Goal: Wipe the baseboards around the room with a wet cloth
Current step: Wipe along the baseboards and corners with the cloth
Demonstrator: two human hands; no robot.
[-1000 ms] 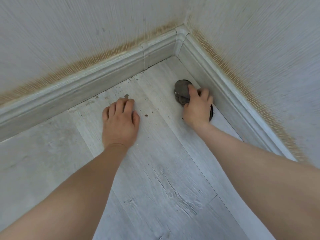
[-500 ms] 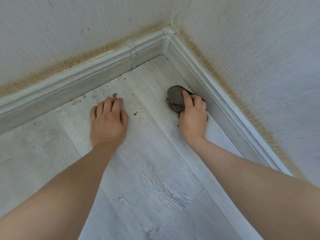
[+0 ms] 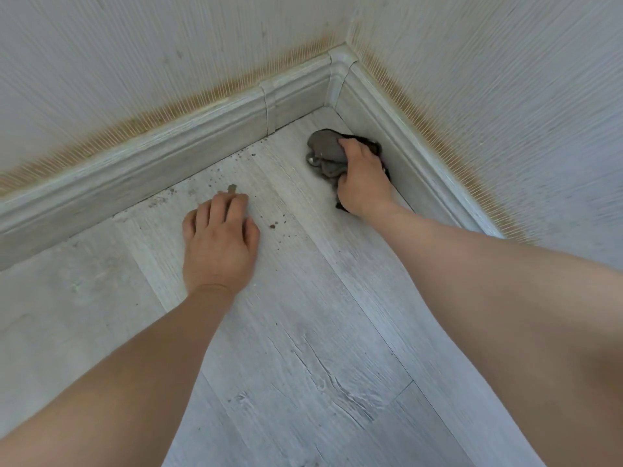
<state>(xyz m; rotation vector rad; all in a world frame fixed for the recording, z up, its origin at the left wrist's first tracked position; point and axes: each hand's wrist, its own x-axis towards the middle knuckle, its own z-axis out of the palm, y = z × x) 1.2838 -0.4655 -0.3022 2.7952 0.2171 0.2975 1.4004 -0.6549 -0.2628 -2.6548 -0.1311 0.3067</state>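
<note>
Right hand [image 3: 362, 183] grips bunched wet cloth [image 3: 325, 151], now drawn slightly back from corner along right-hand baseboard [image 3: 401, 146] — cloth low, probably touching its foot. Left hand [image 3: 219, 242] unmoved, fingers flat on floor [image 3: 303, 332], bracing. Crumbs [image 3: 272, 226] remain. Left-hand baseboard [image 3: 151, 163] likely still to wipe.

Baseboard [image 3: 188, 143]: pale grey-white, faint woodgrain streaks. Wall [image 3: 135, 62] above it: off-white, fine vertical ribbing; tan-orange stained band right along the baseboard's top edge. Floor [image 3: 303, 332] below it: light grey planks, darker grain marks, whitish smears near the baseboard. Dark brown specks [image 3: 272, 226] on floor. Cloth [image 3: 325, 148] beside the baseboard: grey-brown, darker folds, possibly black at the back.
</note>
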